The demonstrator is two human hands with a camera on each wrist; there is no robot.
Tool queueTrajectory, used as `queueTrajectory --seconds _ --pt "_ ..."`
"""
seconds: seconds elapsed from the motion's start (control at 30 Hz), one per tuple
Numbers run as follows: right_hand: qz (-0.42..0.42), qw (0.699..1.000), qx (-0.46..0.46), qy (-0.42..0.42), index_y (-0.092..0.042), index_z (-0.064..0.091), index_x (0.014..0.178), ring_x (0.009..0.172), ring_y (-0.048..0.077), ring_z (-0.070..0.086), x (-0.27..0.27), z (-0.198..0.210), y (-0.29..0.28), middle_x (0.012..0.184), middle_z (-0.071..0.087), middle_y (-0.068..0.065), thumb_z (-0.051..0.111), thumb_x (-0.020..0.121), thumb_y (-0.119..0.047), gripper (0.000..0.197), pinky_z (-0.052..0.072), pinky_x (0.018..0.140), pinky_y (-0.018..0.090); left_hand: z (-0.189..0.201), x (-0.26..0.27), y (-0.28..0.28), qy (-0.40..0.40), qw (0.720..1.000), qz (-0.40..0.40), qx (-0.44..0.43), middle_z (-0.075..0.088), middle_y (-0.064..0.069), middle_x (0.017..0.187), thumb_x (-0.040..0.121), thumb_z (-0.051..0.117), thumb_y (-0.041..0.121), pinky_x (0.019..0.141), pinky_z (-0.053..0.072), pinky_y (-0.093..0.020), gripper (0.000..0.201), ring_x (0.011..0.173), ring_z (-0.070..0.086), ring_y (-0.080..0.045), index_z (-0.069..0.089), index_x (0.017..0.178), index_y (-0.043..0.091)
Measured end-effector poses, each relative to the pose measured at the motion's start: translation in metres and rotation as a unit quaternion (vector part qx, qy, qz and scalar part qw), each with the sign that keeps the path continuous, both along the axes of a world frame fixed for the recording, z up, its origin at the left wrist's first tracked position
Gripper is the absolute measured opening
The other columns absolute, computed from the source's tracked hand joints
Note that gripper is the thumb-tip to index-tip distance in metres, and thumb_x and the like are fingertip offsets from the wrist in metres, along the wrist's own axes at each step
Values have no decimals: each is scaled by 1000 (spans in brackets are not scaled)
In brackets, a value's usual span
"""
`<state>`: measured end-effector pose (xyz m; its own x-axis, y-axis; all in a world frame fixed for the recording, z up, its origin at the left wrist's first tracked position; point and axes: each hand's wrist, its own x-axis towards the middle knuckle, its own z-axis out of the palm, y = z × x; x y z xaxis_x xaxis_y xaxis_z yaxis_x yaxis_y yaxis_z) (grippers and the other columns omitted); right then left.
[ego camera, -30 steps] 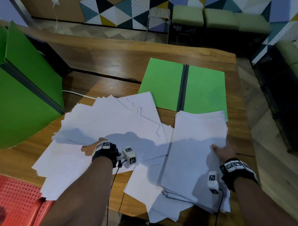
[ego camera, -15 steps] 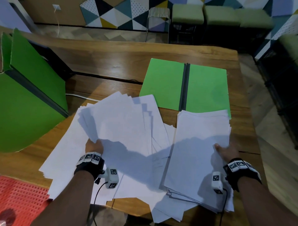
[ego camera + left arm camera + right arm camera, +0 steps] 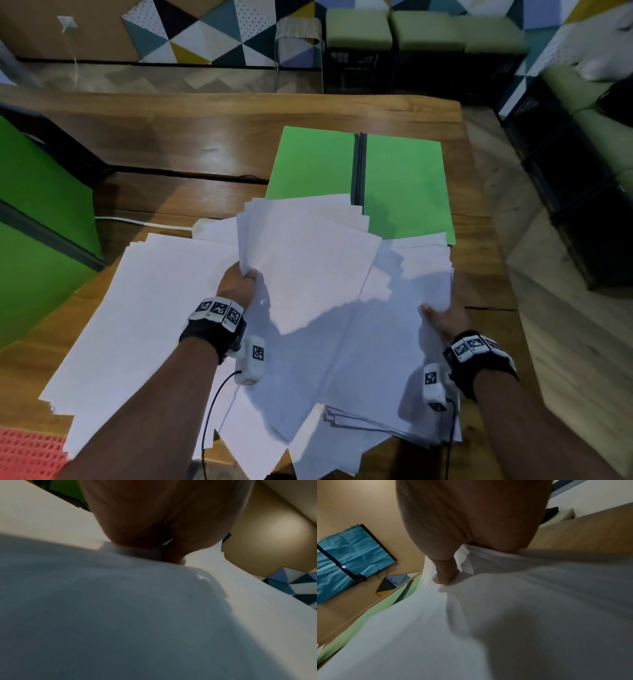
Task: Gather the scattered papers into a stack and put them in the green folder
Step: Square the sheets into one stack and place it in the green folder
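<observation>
Two hands are in my view, and both hold paper. My left hand [image 3: 238, 286] grips a bundle [image 3: 308, 260] of white sheets at its near left corner, the thumb on top and the other fingers hidden under the sheets; the bundle is raised above the table [image 3: 212, 150] and its sheets are fanned, not squared. The far edge of the bundle covers the near edge of the folder [image 3: 404, 185]. In the left wrist view the thumb [image 3: 173, 555] presses on the edge of the bundle [image 3: 120, 601], but the picture is blurred and I cannot see the other fingers. My right hand [image 3: 445, 318] is at the right edge of the stack [image 3: 411, 342], which lies on the table near the right side; the thumb lies on the top sheet and the fingers are under the edge, out of sight. The right wrist view shows this thumb [image 3: 445, 574] clamped on the stack [image 3: 505, 615], with the paper wrinkled around it. The folder lies open and flat on the table behind the papers, green inside with a dark spine in the middle, and the far edge of the stack overlaps its near right corner. More loose sheets [image 3: 147, 325] are spread on the left part of the table, some over the near edge. A white cable [image 3: 137, 221] runs on the table behind them. A green panel [image 3: 37, 205] stands at the left, and something red with holes [image 3: 27, 452] is at the bottom left corner.
</observation>
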<state>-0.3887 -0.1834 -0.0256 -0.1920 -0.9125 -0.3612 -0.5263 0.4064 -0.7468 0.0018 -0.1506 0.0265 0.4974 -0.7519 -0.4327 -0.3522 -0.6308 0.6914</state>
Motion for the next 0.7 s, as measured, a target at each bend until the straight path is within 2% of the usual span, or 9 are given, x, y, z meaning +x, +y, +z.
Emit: queueTrajectory --seconds 0.03,0.1,0.17,0.27,0.37,0.5,0.57,0.63,0.7 --pt "5 1000 8 -1 5 46 133 105 25 56 0 0 1 113 60 17 66 84 -2 54 38 88 29 0 -10 -5 3 1000 -15 0 60 -27 110 96 42 8 82 39 -34 29 109 56 -41 55 118 -6" --pt "17 999 35 10 2 53 127 110 32 59 -2 -2 4 117 62 20 68 84 -18 50 39 85 29 -4 -32 -14 10 1000 -28 -6 60 -25 110 95 42 5 82 37 -30 28 111 55 -38 56 117 -5" --pt "24 998 52 15 -3 56 125 111 34 59 -6 -8 5 118 63 19 67 83 -29 51 41 86 31 -10 -52 -20 36 999 -25 -4 58 -23 121 96 43 6 92 40 -32 31 118 53 -36 54 123 -4" --pt "1 998 56 -12 -5 56 125 114 35 58 -8 -13 5 120 63 18 61 90 -30 43 45 93 38 -22 -72 -23 92 996 3 8 58 -16 122 97 43 8 98 40 -32 36 122 51 -34 50 131 -2" --pt "-38 995 74 -46 -3 53 129 121 35 52 -9 -14 5 129 58 18 49 96 -36 46 42 100 41 -29 -85 -28 112 993 22 27 55 -17 134 97 45 13 107 39 -38 39 123 52 -34 49 135 2" --pt "-71 990 85 -84 -5 52 130 124 34 50 -11 -17 3 132 56 15 43 96 -45 54 39 98 37 -29 -103 -31 77 996 -20 43 51 -17 138 99 42 15 104 38 -34 40 125 49 -34 44 138 4" --pt "-76 989 97 -86 -8 49 134 128 33 47 -13 -19 2 136 53 12 41 96 -48 57 38 103 38 -28 -108 -34 83 995 -43 43 49 -16 140 100 42 18 103 38 -34 43 125 49 -33 39 141 6" --pt "-80 987 106 -87 -12 46 138 130 31 45 -14 -20 2 141 50 9 39 95 -51 58 36 108 43 -26 -108 -37 83 995 -44 41 47 -16 140 98 48 26 102 39 -35 52 125 48 -33 33 143 6" --pt "-84 986 109 -90 -13 44 139 131 30 43 -14 -17 2 144 47 8 37 96 -51 58 34 110 45 -27 -107 -36 119 991 -52 31 46 -12 141 89 61 40 103 39 -36 72 128 46 -31 29 144 7"
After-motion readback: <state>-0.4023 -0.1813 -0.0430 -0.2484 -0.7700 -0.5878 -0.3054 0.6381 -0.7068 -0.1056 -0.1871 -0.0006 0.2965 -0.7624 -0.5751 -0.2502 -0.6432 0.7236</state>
